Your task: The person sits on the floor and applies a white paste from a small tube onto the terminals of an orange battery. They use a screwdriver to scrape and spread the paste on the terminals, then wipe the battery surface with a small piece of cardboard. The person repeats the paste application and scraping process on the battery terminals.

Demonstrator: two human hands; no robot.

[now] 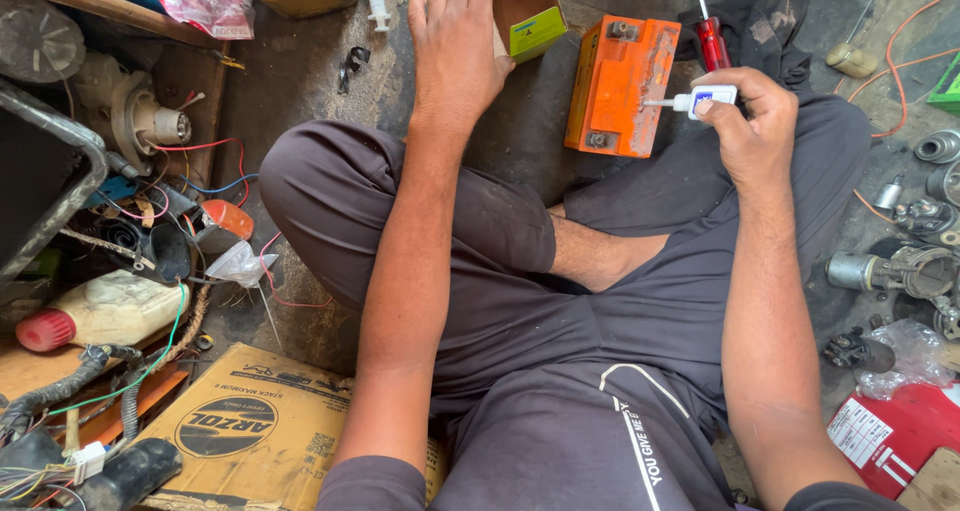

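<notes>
cardboard box [250, 421] | red-capped bottle [100, 313] | red-handled screwdriver [712, 39] | syringe [376, 1]

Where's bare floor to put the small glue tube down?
Bare dark floor lies between the left hand and the wooden tray edge. The right hand holds the white glue tube at the orange rectangular battery. Both side edges are crowded.

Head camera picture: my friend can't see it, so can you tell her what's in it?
A person sitting cross-legged on a workshop floor holds a small white glue tube in the right hand, its thin nozzle touching an orange battery. The left hand rests flat on the floor beside a small cardboard box. Wires, motor parts and boxes lie around.
</notes>
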